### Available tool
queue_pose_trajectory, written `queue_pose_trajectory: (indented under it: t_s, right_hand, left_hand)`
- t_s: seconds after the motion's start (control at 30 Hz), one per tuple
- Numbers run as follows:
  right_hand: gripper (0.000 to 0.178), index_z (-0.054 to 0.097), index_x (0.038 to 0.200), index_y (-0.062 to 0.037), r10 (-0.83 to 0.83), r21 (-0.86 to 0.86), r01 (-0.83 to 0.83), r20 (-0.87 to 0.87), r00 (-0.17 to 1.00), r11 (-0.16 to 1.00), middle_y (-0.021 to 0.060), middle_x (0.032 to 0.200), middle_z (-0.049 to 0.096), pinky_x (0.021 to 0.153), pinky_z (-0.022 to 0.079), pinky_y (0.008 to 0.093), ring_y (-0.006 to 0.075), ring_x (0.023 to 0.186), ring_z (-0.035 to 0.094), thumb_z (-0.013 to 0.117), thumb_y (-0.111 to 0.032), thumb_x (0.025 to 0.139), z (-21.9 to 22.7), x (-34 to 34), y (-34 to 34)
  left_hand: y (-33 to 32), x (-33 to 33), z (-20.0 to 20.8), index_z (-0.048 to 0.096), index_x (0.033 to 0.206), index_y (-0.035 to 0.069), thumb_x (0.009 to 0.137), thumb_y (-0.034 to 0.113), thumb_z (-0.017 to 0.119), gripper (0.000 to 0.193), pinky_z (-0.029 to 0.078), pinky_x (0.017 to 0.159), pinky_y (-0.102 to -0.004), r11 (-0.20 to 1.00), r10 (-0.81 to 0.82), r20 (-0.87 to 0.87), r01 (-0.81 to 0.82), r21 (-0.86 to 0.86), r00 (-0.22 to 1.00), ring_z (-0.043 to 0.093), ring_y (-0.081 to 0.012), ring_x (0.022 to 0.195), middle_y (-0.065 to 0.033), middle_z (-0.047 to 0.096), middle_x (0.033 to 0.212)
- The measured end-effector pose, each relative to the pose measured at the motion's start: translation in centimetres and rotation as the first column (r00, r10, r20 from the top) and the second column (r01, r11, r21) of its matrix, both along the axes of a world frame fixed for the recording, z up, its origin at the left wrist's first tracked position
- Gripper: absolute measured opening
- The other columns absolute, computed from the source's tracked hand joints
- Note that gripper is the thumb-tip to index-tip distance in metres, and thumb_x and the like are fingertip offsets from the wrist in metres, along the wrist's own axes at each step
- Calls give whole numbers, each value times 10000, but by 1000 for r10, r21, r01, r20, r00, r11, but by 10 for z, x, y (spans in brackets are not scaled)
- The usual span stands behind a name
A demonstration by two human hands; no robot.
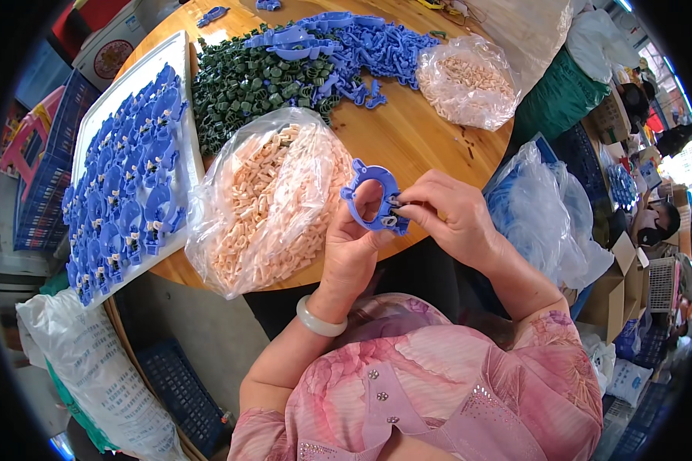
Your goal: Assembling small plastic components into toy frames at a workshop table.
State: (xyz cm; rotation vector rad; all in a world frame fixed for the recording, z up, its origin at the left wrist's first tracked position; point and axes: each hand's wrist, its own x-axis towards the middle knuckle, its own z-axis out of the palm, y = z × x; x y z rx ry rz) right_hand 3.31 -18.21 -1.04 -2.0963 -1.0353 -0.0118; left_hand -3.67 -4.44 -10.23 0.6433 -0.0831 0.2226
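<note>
My left hand (354,246) holds a blue plastic ring-shaped part (369,194) up over the front edge of the round wooden table (407,138). My right hand (446,215) pinches a small piece against the lower right of that ring, where a pale bit shows. A clear bag of small peach-coloured pieces (265,203) lies just left of my hands. A pale bangle sits on my left wrist.
A white tray (183,92) at the left carries rows of assembled blue parts. Heaps of green parts (250,84) and blue parts (361,42) lie at the back, with a second clear bag (469,81). Sacks, crates and boxes ring the table. Another person sits far right.
</note>
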Motion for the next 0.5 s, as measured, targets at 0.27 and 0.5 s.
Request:
queue_pose_trajectory:
  t_s: [0.27,0.5]
  right_hand:
    - [72,624,840,-16,42,55,-39,-57,997,998,58,754,558,560,410,244,144,640,529,657,8,781,-1,5,1]
    - [75,615,832,-40,27,63,-11,-266,964,998,35,724,556,557,417,265,138,634,543,662,-94,814,-4,8,-1]
  left_hand:
    - [2,0,0,461,1307,32,743,-17,700,615,429,960,-334,1000,-13,8,12,15,1000,503,-178,1133,-54,510,1263]
    - [3,-1,5,435,1325,13,779,23,679,598,403,986,-355,999,-48,-15,48,-25,999,481,-192,1176,-66,500,1280]
